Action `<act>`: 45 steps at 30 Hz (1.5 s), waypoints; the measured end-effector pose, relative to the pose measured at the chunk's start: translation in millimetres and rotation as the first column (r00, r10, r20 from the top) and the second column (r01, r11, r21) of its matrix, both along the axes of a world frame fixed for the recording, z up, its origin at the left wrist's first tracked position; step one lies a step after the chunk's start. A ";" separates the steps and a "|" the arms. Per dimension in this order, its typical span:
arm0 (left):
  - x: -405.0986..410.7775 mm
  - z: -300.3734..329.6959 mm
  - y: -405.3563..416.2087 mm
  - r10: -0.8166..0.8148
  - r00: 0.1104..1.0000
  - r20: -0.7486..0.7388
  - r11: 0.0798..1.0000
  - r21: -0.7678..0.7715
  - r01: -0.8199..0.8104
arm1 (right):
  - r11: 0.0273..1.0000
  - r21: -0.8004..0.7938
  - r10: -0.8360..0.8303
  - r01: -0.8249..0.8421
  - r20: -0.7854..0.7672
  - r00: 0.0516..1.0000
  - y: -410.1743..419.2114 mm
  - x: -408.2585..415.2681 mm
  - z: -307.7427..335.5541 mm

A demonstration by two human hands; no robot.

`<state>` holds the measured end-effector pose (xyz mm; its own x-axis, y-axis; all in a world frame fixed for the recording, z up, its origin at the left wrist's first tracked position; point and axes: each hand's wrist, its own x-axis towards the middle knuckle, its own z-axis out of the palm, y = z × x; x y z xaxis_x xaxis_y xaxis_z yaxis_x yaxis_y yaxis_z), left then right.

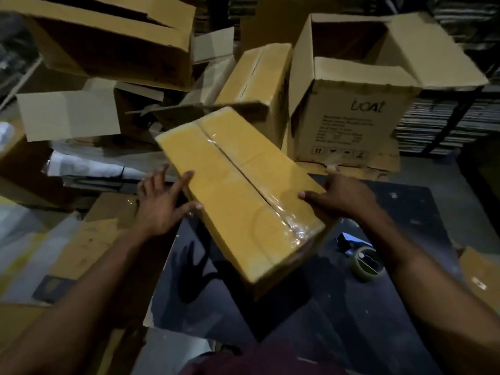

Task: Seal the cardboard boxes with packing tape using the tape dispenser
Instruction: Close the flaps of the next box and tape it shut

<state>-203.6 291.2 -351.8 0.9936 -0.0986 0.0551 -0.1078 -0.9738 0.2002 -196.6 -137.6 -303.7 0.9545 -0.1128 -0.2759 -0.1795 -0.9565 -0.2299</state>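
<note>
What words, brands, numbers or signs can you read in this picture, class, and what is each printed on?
"boAt": brand on the side of the open carton.
Print lines beneath it: too blurred to read.
Handling symbols along that side's bottom: too blurred to tell.
Taped box in the hands: no print visible.

Taped box (243, 201) between hands; tape dispenser (365, 262) right of it; open box (351, 104) behind

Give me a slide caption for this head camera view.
Both hands hold a taped cardboard box; tape dispenser lies nearby.
</note>
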 end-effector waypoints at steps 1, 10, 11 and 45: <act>-0.1 3.3 -2.0 0.053 0.997 -0.051 0.998 -0.041 -0.055 | 0.999 0.025 -0.024 0.024 -0.027 0.999 1.7 -11.9 -1.9; -80.9 24.8 -132.7 0.205 0.944 -0.259 0.856 -0.421 -0.301 | 0.915 0.402 -0.036 0.022 0.027 0.999 7.2 -81.7 -24.3; -84.7 26.4 -137.7 0.219 0.952 -0.212 0.894 -0.347 -0.283 | 0.840 0.542 -0.077 0.036 0.052 0.996 -5.8 -82.0 -34.0; -205.8 31.8 -239.4 -0.045 0.883 -0.468 0.201 -0.870 -0.451 | 0.934 0.301 0.017 -0.194 0.503 0.864 -77.0 -216.5 -65.8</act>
<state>-409.3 51.8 -320.0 0.9289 -0.0106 -0.3702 0.3703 0.0048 0.9289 -413.1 -214.7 -369.5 0.9749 0.0099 0.2224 0.1370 -0.8140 -0.5645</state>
